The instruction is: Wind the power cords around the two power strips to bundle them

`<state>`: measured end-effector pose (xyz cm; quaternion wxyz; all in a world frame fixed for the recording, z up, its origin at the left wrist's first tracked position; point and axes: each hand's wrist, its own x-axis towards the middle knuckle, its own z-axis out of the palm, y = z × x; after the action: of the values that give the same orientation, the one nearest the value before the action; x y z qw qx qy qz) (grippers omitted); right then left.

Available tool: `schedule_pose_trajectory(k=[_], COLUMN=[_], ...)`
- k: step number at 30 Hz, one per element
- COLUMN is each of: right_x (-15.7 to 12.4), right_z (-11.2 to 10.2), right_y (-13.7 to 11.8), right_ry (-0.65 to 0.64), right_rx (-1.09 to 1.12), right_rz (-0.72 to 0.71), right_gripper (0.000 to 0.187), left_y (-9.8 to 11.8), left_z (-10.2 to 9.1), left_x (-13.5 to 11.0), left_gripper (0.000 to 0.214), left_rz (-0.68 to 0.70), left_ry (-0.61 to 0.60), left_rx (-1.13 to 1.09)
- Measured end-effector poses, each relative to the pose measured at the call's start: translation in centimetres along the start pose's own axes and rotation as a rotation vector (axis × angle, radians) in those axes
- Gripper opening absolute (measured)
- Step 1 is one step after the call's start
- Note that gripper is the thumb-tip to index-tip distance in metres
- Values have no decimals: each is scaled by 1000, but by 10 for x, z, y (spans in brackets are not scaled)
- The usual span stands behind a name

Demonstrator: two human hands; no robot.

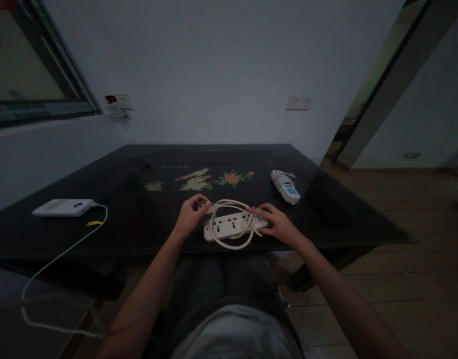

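A white power strip [224,226] lies near the front edge of the dark table, its sockets facing up. Its white cord [239,246] is looped in loose coils over and around it. My left hand [191,212], at the strip's left end, is closed on the plug end of the cord [213,208]. Around the right end of the strip and the coils there, my right hand [276,222] has its fingers and thumb wrapped. Part of the strip's right end is hidden by the cord and fingers.
Behind my right hand lies a second white power strip [289,192] with its cord wound round it. At the left, a white device [64,207] has a cable running off the table edge [146,254]. Wall sockets [299,103] sit beyond the table.
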<state>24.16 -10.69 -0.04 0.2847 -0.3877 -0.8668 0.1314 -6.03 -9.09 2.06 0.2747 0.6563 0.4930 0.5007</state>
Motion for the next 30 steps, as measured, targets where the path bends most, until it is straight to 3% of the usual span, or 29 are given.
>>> schedule_pose_trajectory(k=[3,7,11,15,20,24,30], right_x=[-5,-12,-14,-14,-13,-13,-11], right_z=[0,-2,-2,0,2,4,9], right_y=[11,23,29,30,28,26,27], right_ry=[48,116,126,141,155,178,298], right_rx=[6,26,44,65,82,65,-9], right_rz=[33,89,98,108,130,166,262], right_gripper=[53,50,52,55,51,51,50], left_y=[3,15,18,3,-11,-16,-20], left_z=[-17,-58,-100,-124,-126,-117,-102], left_x=[2,6,8,1,-10,-12,-9], left_gripper=[23,24,26,25,25,31,39], left_rz=[-17,20,2,-129,-244,-226,-172], left_ry=[94,316,457,516,468,359,280], left_rx=[-205,-541,-506,-349,-41,245,307])
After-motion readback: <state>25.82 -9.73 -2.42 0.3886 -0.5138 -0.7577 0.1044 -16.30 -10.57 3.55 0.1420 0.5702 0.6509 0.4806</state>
